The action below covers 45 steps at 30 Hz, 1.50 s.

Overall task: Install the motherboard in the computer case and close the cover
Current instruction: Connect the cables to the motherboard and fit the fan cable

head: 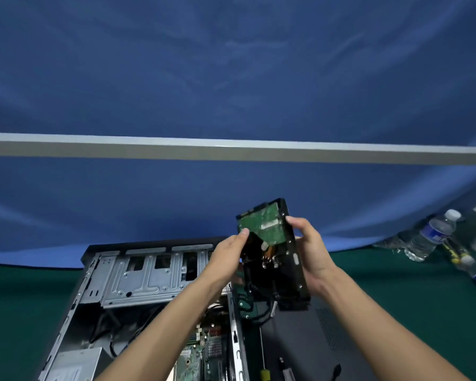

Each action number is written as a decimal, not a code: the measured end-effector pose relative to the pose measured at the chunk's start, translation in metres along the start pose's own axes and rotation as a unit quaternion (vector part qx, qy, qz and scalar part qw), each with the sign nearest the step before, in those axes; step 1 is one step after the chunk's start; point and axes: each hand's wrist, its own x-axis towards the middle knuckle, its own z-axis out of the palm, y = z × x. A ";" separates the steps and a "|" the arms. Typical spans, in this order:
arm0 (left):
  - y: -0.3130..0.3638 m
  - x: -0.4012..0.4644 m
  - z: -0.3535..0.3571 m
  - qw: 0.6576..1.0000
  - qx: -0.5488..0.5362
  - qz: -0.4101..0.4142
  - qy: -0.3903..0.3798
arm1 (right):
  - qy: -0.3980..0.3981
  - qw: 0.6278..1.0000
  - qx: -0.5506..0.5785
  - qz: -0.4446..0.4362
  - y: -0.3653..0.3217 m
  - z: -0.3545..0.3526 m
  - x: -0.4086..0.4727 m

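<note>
Motherboard (201,353) is seen already inside the open computer case (127,284). Above it, a hard drive (272,254) is gripped by the left hand (228,259) and right hand (311,251); if dropped, the board could be damaged.

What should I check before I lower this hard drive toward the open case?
1. Both hands hold the hard drive: ok, left hand and right hand grip opposite edges.
2. Drive lifted above the computer case: ok.
3. Drive cage free: cannot tell.
4. Motherboard lies inside the case: ok.
5. Cables under the drive unplugged: cannot tell.
6. Screwdriver within reach beside the case: ok.
</note>
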 end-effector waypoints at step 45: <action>-0.074 -0.026 -0.146 0.966 -0.174 -0.189 -0.034 | 0.178 0.852 -0.482 0.104 0.085 0.071 0.055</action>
